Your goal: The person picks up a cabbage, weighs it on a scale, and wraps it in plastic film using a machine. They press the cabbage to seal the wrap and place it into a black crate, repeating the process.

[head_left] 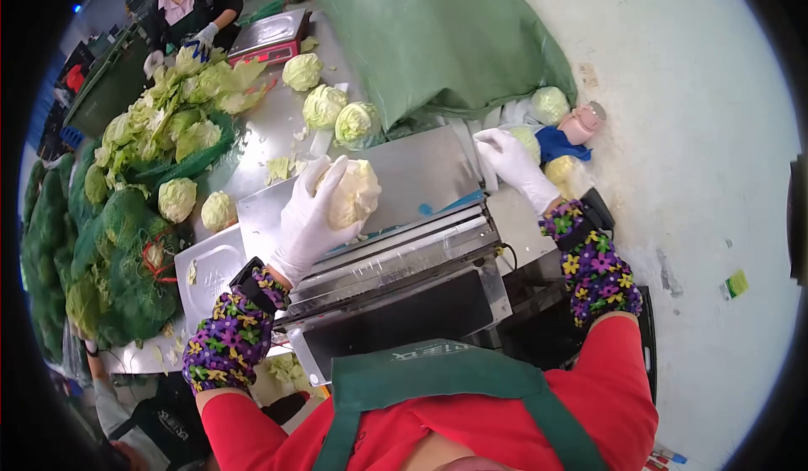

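My left hand (pixel 313 218), in a white glove, is wrapped around a pale, trimmed head of cabbage (pixel 353 195) above the metal film-wrapping machine (pixel 404 252). My right hand (pixel 511 164), also gloved, is off to the right beside the machine's steel plate (pixel 421 168). Its fingers reach out to the left and look slightly apart, with nothing visible in them. A strip of clear film runs along the machine's front, below the cabbage.
Several cabbages (pixel 324 106) sit beyond the plate, near a red scale (pixel 269 37). Loose leaves (pixel 181 105) and green net sacks (pixel 126 252) crowd the left. A green cover (pixel 438 42) drapes at the back. Across the table stands a co-worker (pixel 189 16); another person is at lower left.
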### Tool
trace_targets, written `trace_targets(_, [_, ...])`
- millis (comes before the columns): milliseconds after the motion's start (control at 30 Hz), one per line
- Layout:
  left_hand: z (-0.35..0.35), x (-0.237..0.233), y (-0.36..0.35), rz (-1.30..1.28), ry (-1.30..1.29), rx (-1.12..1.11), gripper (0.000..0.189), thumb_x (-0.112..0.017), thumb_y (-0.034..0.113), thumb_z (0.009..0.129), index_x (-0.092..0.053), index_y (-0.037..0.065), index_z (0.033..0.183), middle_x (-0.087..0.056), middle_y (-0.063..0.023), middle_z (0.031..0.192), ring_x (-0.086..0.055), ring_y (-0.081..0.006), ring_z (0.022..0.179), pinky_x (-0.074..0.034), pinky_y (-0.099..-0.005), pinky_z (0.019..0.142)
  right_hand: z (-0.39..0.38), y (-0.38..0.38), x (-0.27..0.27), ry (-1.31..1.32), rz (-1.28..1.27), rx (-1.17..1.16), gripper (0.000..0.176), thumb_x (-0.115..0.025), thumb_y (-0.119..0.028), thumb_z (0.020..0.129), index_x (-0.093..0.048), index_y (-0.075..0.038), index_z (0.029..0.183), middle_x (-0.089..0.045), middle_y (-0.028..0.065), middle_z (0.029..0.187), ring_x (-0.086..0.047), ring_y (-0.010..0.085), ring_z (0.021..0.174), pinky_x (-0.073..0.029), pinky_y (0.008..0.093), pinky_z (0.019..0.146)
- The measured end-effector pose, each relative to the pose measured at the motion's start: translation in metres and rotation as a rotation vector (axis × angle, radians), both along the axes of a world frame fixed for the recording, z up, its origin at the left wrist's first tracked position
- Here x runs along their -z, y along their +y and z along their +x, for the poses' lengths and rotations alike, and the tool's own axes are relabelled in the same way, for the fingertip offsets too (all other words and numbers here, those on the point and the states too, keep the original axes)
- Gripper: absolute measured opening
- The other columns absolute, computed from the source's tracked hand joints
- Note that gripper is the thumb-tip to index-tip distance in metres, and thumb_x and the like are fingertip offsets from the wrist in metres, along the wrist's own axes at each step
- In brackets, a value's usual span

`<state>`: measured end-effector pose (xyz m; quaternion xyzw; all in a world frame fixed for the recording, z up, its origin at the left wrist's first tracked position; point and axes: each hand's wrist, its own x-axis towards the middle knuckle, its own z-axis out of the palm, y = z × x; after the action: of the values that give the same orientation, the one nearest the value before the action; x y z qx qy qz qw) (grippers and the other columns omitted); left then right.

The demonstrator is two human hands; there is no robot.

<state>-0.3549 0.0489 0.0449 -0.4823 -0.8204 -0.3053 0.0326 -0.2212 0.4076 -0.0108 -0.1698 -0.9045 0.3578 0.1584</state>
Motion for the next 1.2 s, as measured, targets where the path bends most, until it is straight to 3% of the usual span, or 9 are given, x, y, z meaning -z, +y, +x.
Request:
trace_targets(133, [-0.004, 0.021, -0.005, 0.108, 0.086, 0.082, 0.087, -0.085, 0.024, 0.060, -0.048, 0.013, 0.137, -0.044, -0.0194, 0.139, -0.045, -0.0378, 0.129, -0.046, -0.0407, 0.102, -0.002, -0.032, -0.020, -0.070, -0.127, -0.077, 0.026, -0.059, -0.012, 0.092, -0.062, -0.002, 0.116, -0.061, 0.0133, 0.116, -0.061, 0.0206, 0.106, -0.048, 0.0318, 0.094])
trace_targets(333, [-0.020, 0.052, -0.020, 0.232, 0.076, 0.261, 0.079, -0.088, 0.023, 0.058, -0.053, 0.018, 0.130, -0.042, -0.0214, 0.141, -0.039, -0.0463, 0.132, -0.040, -0.0482, 0.107, -0.031, -0.127, -0.036, -0.127, -0.298, -0.417, 0.058, -0.058, -0.015, 0.092, -0.037, -0.014, 0.147, -0.055, 0.0170, 0.128, -0.056, 0.0238, 0.117, -0.044, 0.0357, 0.102])
trace_targets(467, [-0.015, 0.038, -0.034, 0.161, 0.079, 0.345, 0.093, -0.090, 0.022, 0.057, -0.045, 0.018, 0.138, -0.030, -0.0225, 0.148, -0.031, -0.0464, 0.138, -0.035, -0.0479, 0.111, -0.043, -0.144, -0.013, -0.041, -0.174, -0.549, 0.060, -0.057, -0.017, 0.093, -0.034, -0.014, 0.148, -0.054, 0.0191, 0.130, -0.056, 0.0254, 0.118, -0.044, 0.0364, 0.102])
trace_targets(600, [-0.006, 0.033, -0.055, 0.068, -0.129, 0.130, 0.113, -0.091, 0.022, 0.057, -0.027, 0.009, 0.149, -0.019, -0.0224, 0.153, -0.025, -0.0408, 0.142, -0.032, -0.0413, 0.113, -0.034, -0.146, -0.021, -0.182, -0.326, -0.439, 0.060, -0.059, -0.021, 0.090, -0.037, -0.010, 0.145, -0.056, 0.0217, 0.127, -0.058, 0.0307, 0.116, -0.045, 0.0390, 0.100])
trace_targets(733, [0.000, 0.046, -0.067, 0.142, -0.280, 0.130, 0.109, -0.087, 0.027, 0.064, -0.024, 0.010, 0.151, -0.022, -0.0232, 0.153, -0.027, -0.0386, 0.141, -0.032, -0.0415, 0.113, -0.013, -0.130, -0.025, -0.175, -0.146, -0.401, 0.056, -0.061, -0.020, 0.089, -0.043, -0.013, 0.142, -0.057, 0.0191, 0.124, -0.059, 0.0310, 0.112, -0.048, 0.0400, 0.095])
trace_targets(833, [0.012, 0.014, -0.095, -0.025, -0.057, 0.023, 0.088, -0.080, 0.030, 0.074, -0.035, 0.013, 0.148, -0.035, -0.0231, 0.147, -0.036, -0.0383, 0.136, -0.037, -0.0422, 0.108, 0.016, -0.102, -0.038, -0.031, 0.654, -0.528, 0.062, -0.067, -0.020, 0.081, -0.047, -0.019, 0.140, -0.058, 0.0115, 0.115, -0.060, 0.0302, 0.096, -0.051, 0.0404, 0.081])
trace_targets(967, [0.008, 0.016, -0.165, -0.490, 0.261, 0.113, 0.065, -0.071, 0.019, 0.078, -0.048, 0.023, 0.139, -0.052, -0.0139, 0.132, -0.060, -0.0318, 0.106, -0.052, -0.0406, 0.084, 0.045, -0.081, -0.059, -0.155, 0.985, -0.728, 0.061, -0.065, -0.018, 0.079, -0.050, -0.026, 0.137, -0.054, 0.0063, 0.108, -0.058, 0.0220, 0.085, -0.050, 0.0359, 0.070])
trace_targets(1067, [0.015, 0.016, -0.174, -0.657, 0.357, 0.132, 0.060, -0.068, 0.018, 0.078, -0.052, 0.025, 0.135, -0.054, -0.0117, 0.128, -0.063, -0.0279, 0.099, -0.055, -0.0381, 0.076, 0.044, -0.084, -0.052, -0.126, 1.133, -0.846, 0.065, -0.067, -0.018, 0.075, -0.049, -0.030, 0.136, -0.053, 0.0050, 0.097, -0.056, 0.0203, 0.073, -0.047, 0.0342, 0.062])
trace_targets(1200, [0.017, 0.026, -0.147, -0.591, 0.309, 0.258, 0.050, -0.065, 0.017, 0.079, -0.057, 0.022, 0.128, -0.054, -0.0087, 0.127, -0.066, -0.0274, 0.094, -0.056, -0.0365, 0.073, 0.026, -0.097, -0.013, -0.020, 0.987, -0.975, 0.034, -0.066, -0.015, 0.075, -0.061, -0.022, 0.108, -0.051, 0.0046, 0.088, -0.056, 0.0217, 0.071, -0.047, 0.0374, 0.059])
